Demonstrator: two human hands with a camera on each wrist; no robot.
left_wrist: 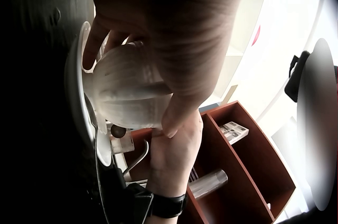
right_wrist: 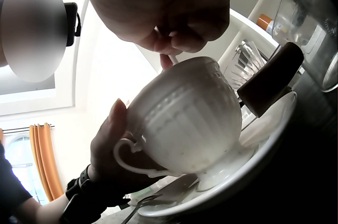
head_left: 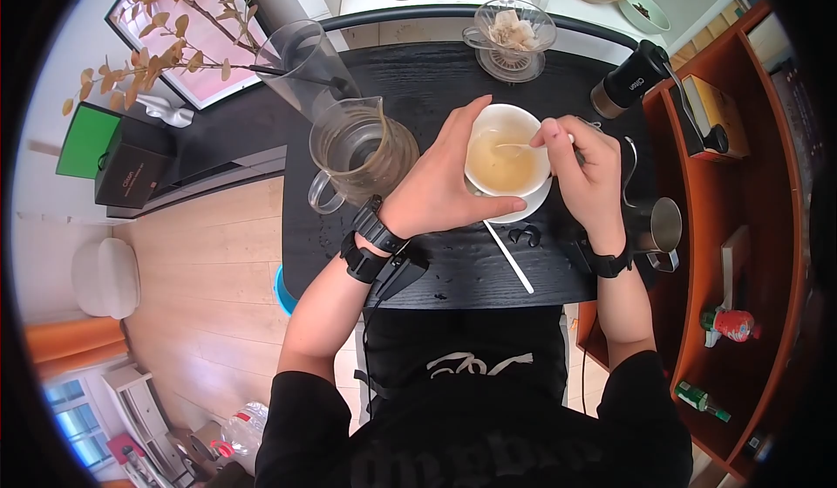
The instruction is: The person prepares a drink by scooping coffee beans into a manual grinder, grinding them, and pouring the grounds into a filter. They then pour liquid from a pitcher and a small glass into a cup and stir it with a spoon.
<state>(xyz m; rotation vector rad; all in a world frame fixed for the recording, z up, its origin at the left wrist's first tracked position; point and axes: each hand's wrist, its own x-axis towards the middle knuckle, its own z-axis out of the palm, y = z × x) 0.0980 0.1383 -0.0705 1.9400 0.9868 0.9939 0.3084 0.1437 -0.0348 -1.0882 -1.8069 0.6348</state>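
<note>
A white cup [head_left: 508,150] of pale yellowish liquid stands on a white saucer [right_wrist: 274,145]. The left hand [head_left: 443,174] curves around the cup's left side, thumb along the near rim; in the left wrist view the hand [left_wrist: 158,39] spans the ribbed cup [left_wrist: 129,87]. The right hand [head_left: 588,167] pinches a thin white stirrer [head_left: 514,146] whose lower end dips in the liquid. The right wrist view shows that hand [right_wrist: 174,18] above the cup [right_wrist: 190,118], its handle on the near side. A white-handled utensil [head_left: 510,259] leans from the saucer toward the table's front edge.
Left of the cup stands a glass pitcher [head_left: 357,152], with a tall glass vase [head_left: 305,61] behind it. A glass dripper [head_left: 510,39] with a used filter is at the back. A black grinder [head_left: 629,80] and a metal pitcher [head_left: 656,226] stand on the right, beside a brown shelf [head_left: 697,191].
</note>
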